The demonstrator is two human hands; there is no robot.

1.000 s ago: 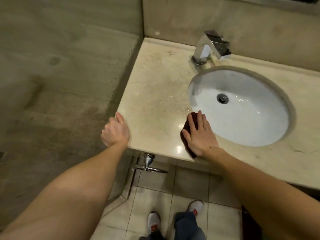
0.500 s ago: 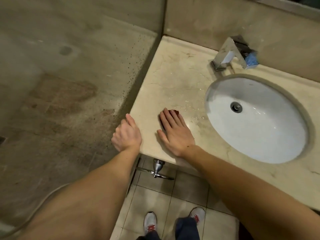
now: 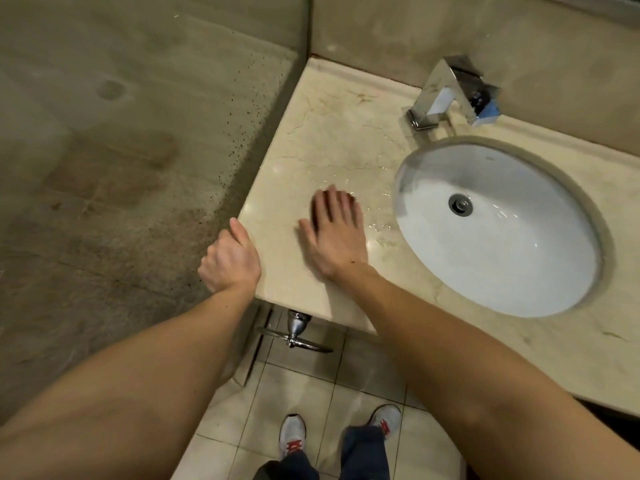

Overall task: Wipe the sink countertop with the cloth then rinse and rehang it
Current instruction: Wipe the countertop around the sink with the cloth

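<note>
A dark red cloth [image 3: 350,199] lies on the beige marble countertop [image 3: 329,126], left of the white oval sink [image 3: 519,258]. My right hand [image 3: 337,233] presses flat on it with straight fingers and hides nearly all of it; only a dark edge shows past the fingertips. My left hand [image 3: 230,261] holds the counter's front left corner, thumb on top and fingers curled down its side. Water drops glisten on the marble between my right hand and the sink.
A square chrome faucet [image 3: 450,91] stands behind the sink. A chrome towel ring [image 3: 298,330] hangs under the counter's front edge. A stained wall [image 3: 138,168] borders the counter on the left. My shoes [image 3: 292,441] stand on the tiled floor below.
My right hand has slid the cloth left, from the sink's rim to the left part of the counter. My left hand has stayed on the corner.
</note>
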